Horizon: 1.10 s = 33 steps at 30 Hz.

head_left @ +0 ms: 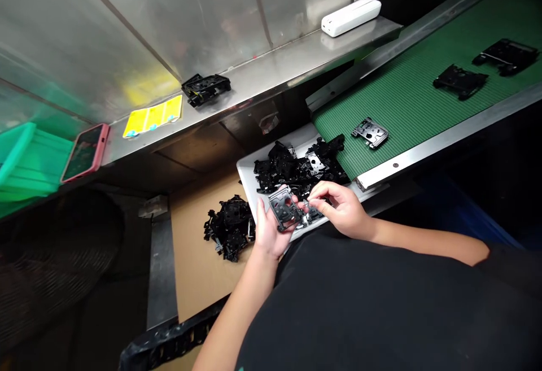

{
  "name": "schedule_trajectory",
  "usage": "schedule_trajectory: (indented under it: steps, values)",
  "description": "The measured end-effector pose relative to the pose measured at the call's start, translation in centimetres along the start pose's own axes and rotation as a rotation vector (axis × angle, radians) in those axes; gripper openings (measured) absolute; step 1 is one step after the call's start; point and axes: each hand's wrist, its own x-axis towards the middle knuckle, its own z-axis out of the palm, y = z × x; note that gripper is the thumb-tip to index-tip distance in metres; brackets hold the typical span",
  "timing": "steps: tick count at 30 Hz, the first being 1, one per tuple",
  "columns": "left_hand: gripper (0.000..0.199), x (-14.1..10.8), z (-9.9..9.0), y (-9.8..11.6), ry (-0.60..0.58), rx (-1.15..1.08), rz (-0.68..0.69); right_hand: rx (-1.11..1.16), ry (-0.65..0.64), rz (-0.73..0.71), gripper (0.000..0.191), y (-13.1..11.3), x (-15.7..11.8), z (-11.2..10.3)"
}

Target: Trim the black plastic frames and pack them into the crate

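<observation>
My left hand [270, 234] is closed round a flat grey-and-black part with cut-out holes [284, 208], which looks like a small drive chassis. Just to its right, my right hand [345, 210] is pinched, thumb against forefinger, at the part's edge. Whatever lies between those fingertips is too small to make out. Both hands are over the near side of a white tray [250, 176]. Inside the tray lie several black and metal parts [277, 165] in a heap.
A pile of black parts [231, 227] lies on brown cardboard [190, 269]. The green conveyor belt [417, 114] carries a metal-topped part [370, 132] and two black ones. Along the steel ledge [271, 71] are a phone [87, 152], yellow cards [153, 116], a black part [206, 87] and a white device [351, 16].
</observation>
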Motion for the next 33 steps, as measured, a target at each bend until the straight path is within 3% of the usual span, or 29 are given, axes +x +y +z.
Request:
schedule_trajectory:
  steps: [6, 15, 19, 22, 24, 25, 29, 33]
  values:
    - [0.06, -3.0, 1.5, -0.7, -0.008, -0.157, -0.154, 0.057, -0.058, 0.057, 0.014, -0.3, -0.5, 0.3]
    - [0.055, -4.9, 2.3, -0.6, -0.085, -0.173, -0.155, 0.112, -0.064, 0.126, 0.02, -0.4, -0.5, 0.3]
    - [0.058, -4.4, 1.8, -0.8, -0.082, -0.11, -0.143, 0.046, -0.035, 0.078, 0.02, -0.4, -0.4, 0.2]
    - [0.066, -2.8, -1.3, -0.7, 0.076, 0.302, 0.078, -0.011, -0.001, 0.001, 0.015, -0.1, -0.4, 0.1]
    - [0.066, -1.6, -4.8, -0.2, 0.342, 0.785, 0.351, -0.022, 0.008, -0.017, 0.013, 0.0, -0.5, -0.1]
    - [0.066, -1.1, -6.7, 0.3, 0.455, 0.903, 0.416, -0.023, 0.01, -0.016, 0.013, 0.1, -0.5, -0.2]
    - [0.075, 0.0, -14.0, 2.6, 0.781, 1.164, 0.493, -0.02, 0.003, 0.001, 0.012, 0.3, -0.6, -0.6]
    - [0.069, 0.3, -18.1, 3.4, 0.952, 1.341, 0.462, -0.004, 0.02, 0.002, 0.011, 0.7, -0.5, -0.8]
